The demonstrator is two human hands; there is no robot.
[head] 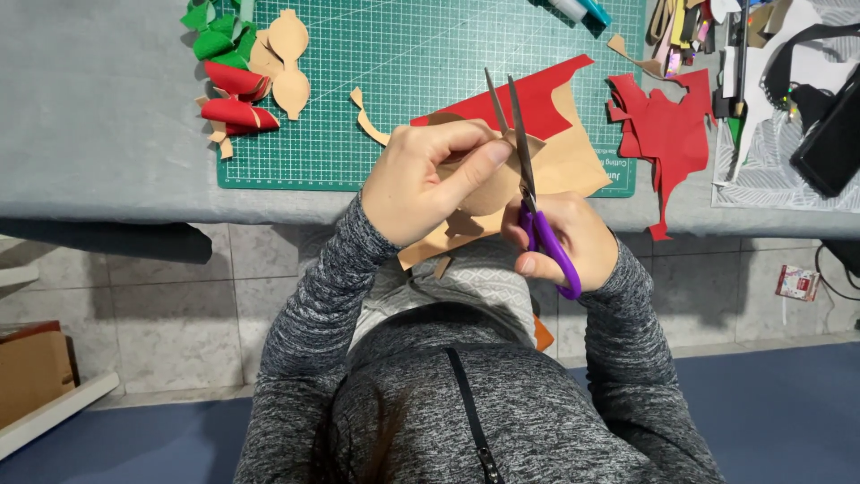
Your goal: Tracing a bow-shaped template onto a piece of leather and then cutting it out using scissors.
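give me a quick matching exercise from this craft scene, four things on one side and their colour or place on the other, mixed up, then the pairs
Things:
1. scissors
2. cutting mat
3. tan sheet
4. rolled pieces

Colour or place:
a. green with a grid, lying on the grey table
b. held in the left hand and being cut
c. red, at the mat's left edge
d. purple handles, in the right hand

Pairs: 1-d, 2-a, 3-b, 4-c
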